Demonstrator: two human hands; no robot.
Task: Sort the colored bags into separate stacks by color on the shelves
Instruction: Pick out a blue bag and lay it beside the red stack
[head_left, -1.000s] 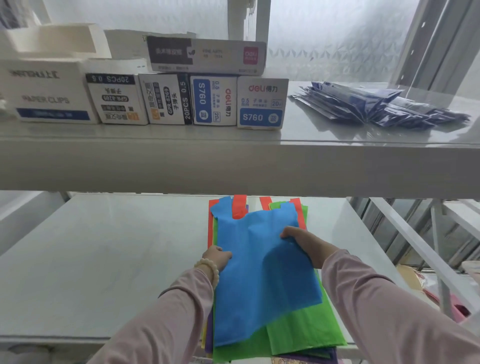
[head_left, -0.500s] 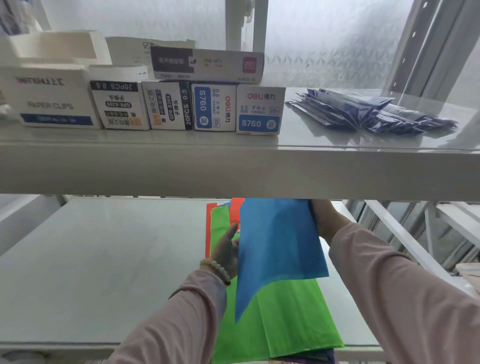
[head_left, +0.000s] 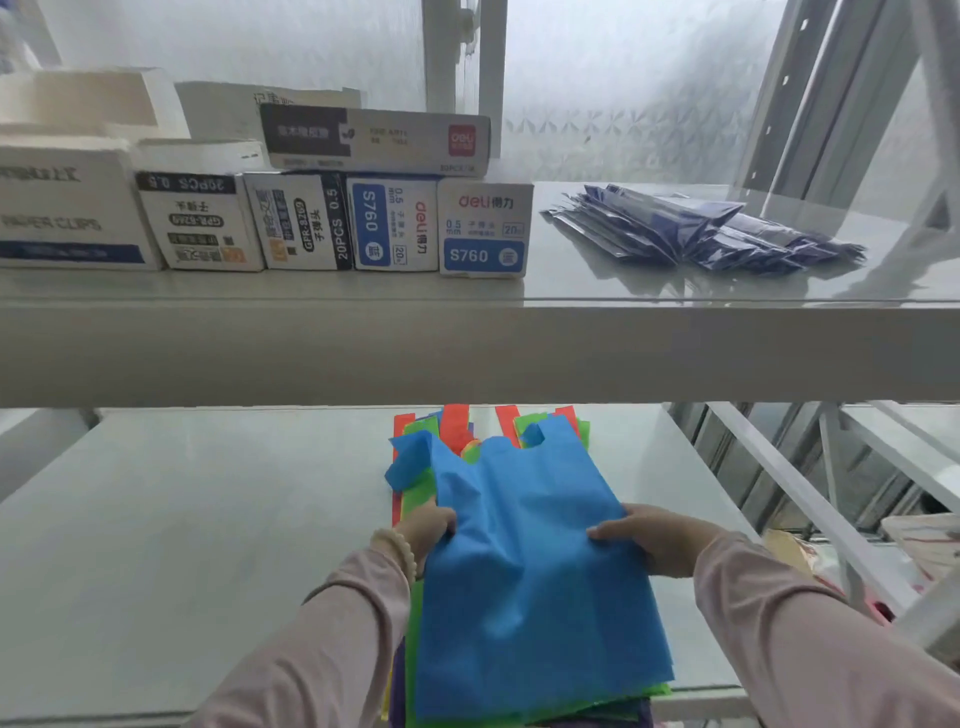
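Head view: I see the blue bag (head_left: 524, 561) lying on top of the mixed pile (head_left: 414, 496) on the lower shelf (head_left: 208, 545). Left hand (head_left: 428, 535) and right hand (head_left: 649, 540) each pinch one side edge of it; the left fingers are mostly hidden, probably curled beneath.

On the white box (head_left: 485, 228) at the right end of the row we read "deli", "0.5 mm", "20" and "S760". Just left of it, the blue-faced box (head_left: 393, 226) carries "S760" and "deli" sideways. Next left, the black-edged box (head_left: 301, 223) shows "20PCS 0.5" sideways. The fourth box (head_left: 200, 223) has that upside down. Farthest left, the large box (head_left: 67, 213) says "PAPER CLIPS". Above and left of the white box, the long box (head_left: 374, 140) bears a red deli logo; we cannot read its other print.
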